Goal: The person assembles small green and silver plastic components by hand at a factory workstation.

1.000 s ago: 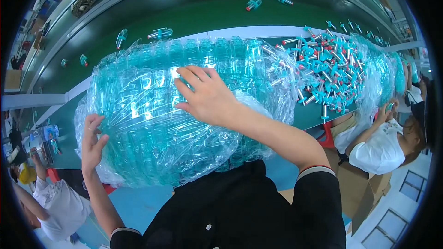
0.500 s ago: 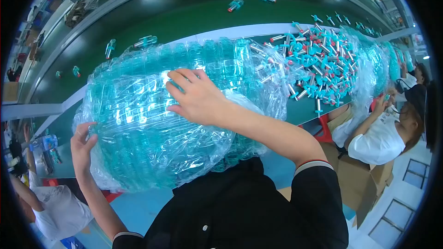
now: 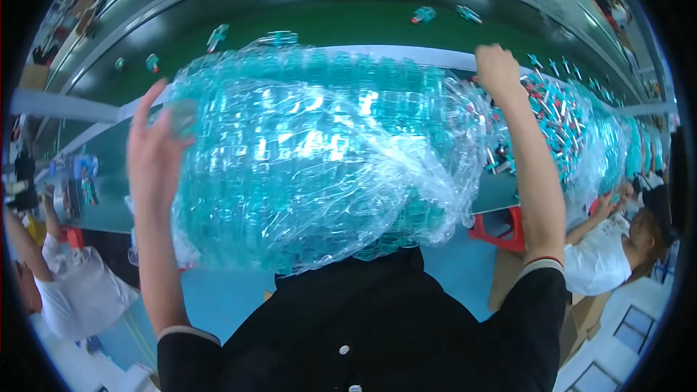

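Note:
A large bundle of translucent teal plastic shells, stacked in rows and wrapped in clear film, lies in front of me. At its left end my left hand pinches one translucent plastic shell, blurred by motion. My right hand is curled closed at the far edge of a pile of small parts, with silver shafts, teal pieces and red ends. Its fingertips point away, so what they hold, if anything, is hidden. My right forearm covers part of the pile.
Beyond the bundle runs a green conveyor belt carrying several teal assembled pieces. More wrapped teal bundles stand to the right. A person in white works there beside a red stool; another person in white is at the left.
My right hand has left the top of the bundle and moved right and away to the pile. My left hand has risen and now holds a shell. The view has shifted slightly.

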